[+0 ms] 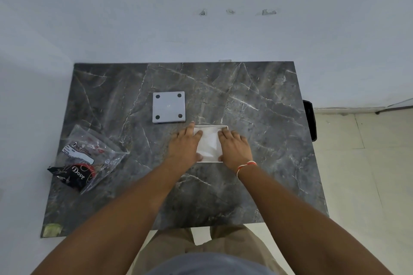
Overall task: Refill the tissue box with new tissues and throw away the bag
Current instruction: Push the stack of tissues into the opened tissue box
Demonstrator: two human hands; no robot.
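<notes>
On the dark marble table (257, 181), our left hand (184, 144) and right hand (234, 146) pressed flat, fingers spread, on white tissues (209, 144) inside the open tissue box (211, 127); the plastic bag (86, 158) lay well left.

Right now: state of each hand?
Left hand: open, flat, pressing the tissues into the tissue box.
Right hand: open, flat, pressing the same tissues.
</notes>
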